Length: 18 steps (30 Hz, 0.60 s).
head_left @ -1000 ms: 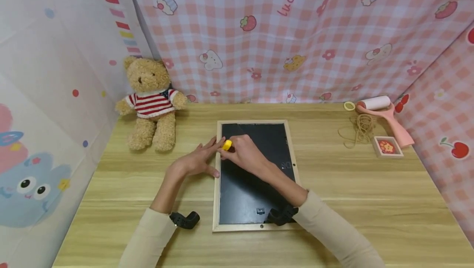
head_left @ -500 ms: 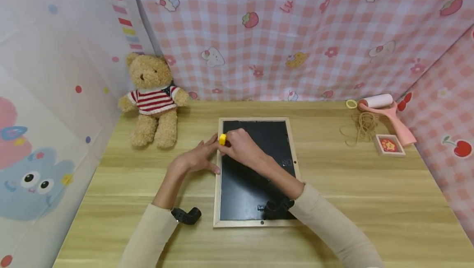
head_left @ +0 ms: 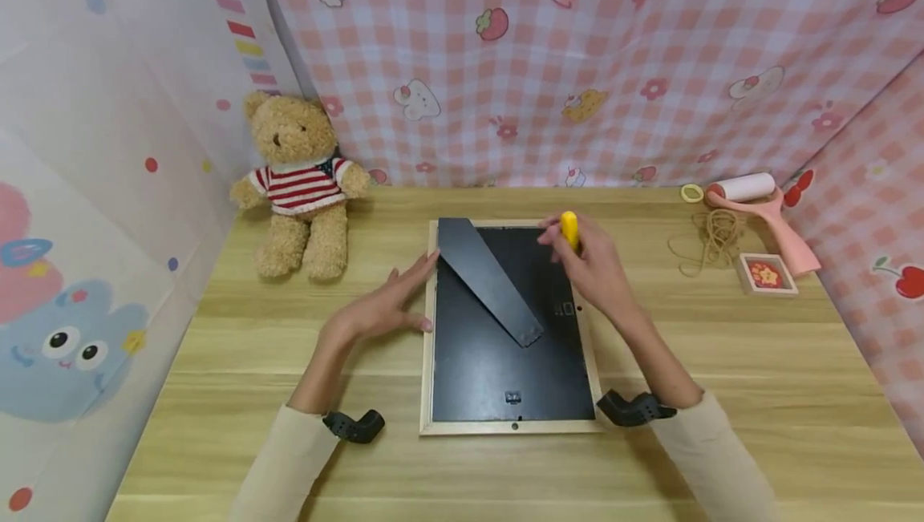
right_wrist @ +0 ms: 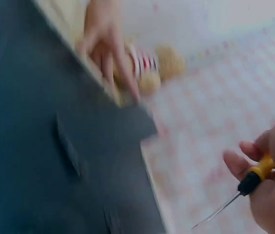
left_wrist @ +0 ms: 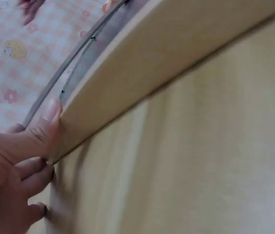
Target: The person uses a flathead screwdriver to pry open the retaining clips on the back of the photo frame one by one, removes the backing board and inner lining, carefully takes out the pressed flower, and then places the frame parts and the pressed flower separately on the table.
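A picture frame with a pale wooden rim lies on the table, its black backing board facing up. A black easel leg slants across that board from the upper left corner. My left hand rests at the frame's left edge, fingers stretched out; in the left wrist view its thumb touches the rim. My right hand grips a screwdriver above the frame's right side, apart from it. The right wrist view shows the yellow-and-black handle and thin metal shaft of the screwdriver, its tip blurred.
A teddy bear in a striped sweater sits at the back left. Toward the back right lie a pink lint roller, a tangle of twine, a yellow ring and a small box with a star design.
My right hand has moved from the frame's left edge to its right side, carrying the screwdriver. The easel leg, covered before, now shows. My left hand stays at the left edge.
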Motion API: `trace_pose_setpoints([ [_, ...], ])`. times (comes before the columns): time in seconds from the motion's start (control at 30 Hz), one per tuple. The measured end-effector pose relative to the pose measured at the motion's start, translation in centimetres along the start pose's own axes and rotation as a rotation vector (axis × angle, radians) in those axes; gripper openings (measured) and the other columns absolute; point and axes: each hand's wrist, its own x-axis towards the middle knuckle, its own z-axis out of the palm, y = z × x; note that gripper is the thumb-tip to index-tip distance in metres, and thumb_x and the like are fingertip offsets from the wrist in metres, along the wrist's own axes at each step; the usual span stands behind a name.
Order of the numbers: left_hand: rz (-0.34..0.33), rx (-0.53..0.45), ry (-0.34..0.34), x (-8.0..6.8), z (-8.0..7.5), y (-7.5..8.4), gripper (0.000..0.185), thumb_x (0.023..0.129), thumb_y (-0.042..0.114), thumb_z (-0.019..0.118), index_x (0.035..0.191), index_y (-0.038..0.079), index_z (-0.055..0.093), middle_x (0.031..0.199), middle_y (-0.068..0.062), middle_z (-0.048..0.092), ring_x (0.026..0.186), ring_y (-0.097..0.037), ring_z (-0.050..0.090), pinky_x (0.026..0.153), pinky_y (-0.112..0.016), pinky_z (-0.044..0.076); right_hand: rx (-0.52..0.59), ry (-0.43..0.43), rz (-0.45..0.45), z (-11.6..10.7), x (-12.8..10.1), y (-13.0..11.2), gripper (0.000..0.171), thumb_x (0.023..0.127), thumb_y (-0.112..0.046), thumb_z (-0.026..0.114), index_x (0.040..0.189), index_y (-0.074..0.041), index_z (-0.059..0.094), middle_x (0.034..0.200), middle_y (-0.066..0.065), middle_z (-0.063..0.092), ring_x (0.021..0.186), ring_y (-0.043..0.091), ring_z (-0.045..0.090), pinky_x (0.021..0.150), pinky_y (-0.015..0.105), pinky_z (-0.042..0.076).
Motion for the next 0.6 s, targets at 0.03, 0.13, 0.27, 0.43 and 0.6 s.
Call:
trace_pose_setpoints([
  [0.03, 0.021, -0.007, 0.019, -0.3, 0.2, 0.4, 0.117, 0.097, 0.032, 0.083, 0.179, 0.026, 0.000, 0.185, -0.014, -0.003, 0.172, -0.033, -0.005, 0.133, -0.065, -0.014, -0.043, 0.002, 0.019, -1.0, -0.2, 0.9, 0.017, 0.110, -0.004, 0.064, 0.117, 0.010, 0.072, 0.103, 0.024, 0.075, 0.086, 0.035, 0.068, 0.075, 0.018, 0.052],
  [0.13, 0.031, -0.035, 0.069, -1.2, 1.4, 1.2, 0.110, 0.102, 0.035, 0.077, 0.179, 0.024, -0.002, 0.185, -0.014, -0.006, 0.171, -0.035, -0.006, 0.134, -0.062, -0.013, -0.201, -0.038, 0.084, -3.2, -0.1, 3.5, 0.020, 0.109, -0.006, 0.067, 0.118, 0.011, 0.072, 0.104, 0.028, 0.074, 0.090, 0.038, 0.063, 0.079, 0.035, 0.051],
  [0.27, -0.034, -0.030, 0.115, -3.0, 3.7, 3.4, 0.105, 0.107, 0.045, 0.070, 0.178, 0.020, -0.004, 0.184, -0.018, -0.011, 0.170, -0.043, -0.007, 0.136, -0.060, -0.004, -0.282, -0.161, 0.138, -3.6, 1.1, 7.2, 0.033, 0.107, -0.009, 0.070, 0.133, 0.012, 0.069, 0.123, 0.037, 0.069, 0.108, 0.050, 0.063, 0.089, 0.059, 0.053],
  [0.43, -0.154, -0.009, 0.085, -6.0, 7.0, 6.6, 0.111, 0.106, 0.042, 0.073, 0.176, 0.005, -0.006, 0.182, -0.021, -0.020, 0.168, -0.047, -0.010, 0.135, -0.066, 0.005, -0.300, -0.277, 0.123, -2.1, 2.7, 10.2, 0.049, 0.105, -0.012, 0.075, 0.148, 0.009, 0.062, 0.133, 0.040, 0.064, 0.113, 0.051, 0.061, 0.091, 0.058, 0.053],
  [0.6, -0.197, -0.003, 0.089, -8.4, 10.4, 8.5, 0.141, 0.086, 0.039, 0.094, 0.174, -0.001, -0.009, 0.180, -0.023, -0.024, 0.167, -0.051, -0.010, 0.134, -0.068, 0.006, -0.262, -0.300, 0.136, -0.9, 3.9, 10.5, 0.046, 0.105, -0.008, 0.073, 0.145, 0.012, 0.063, 0.140, 0.040, 0.062, 0.119, 0.052, 0.062, 0.098, 0.059, 0.052],
])
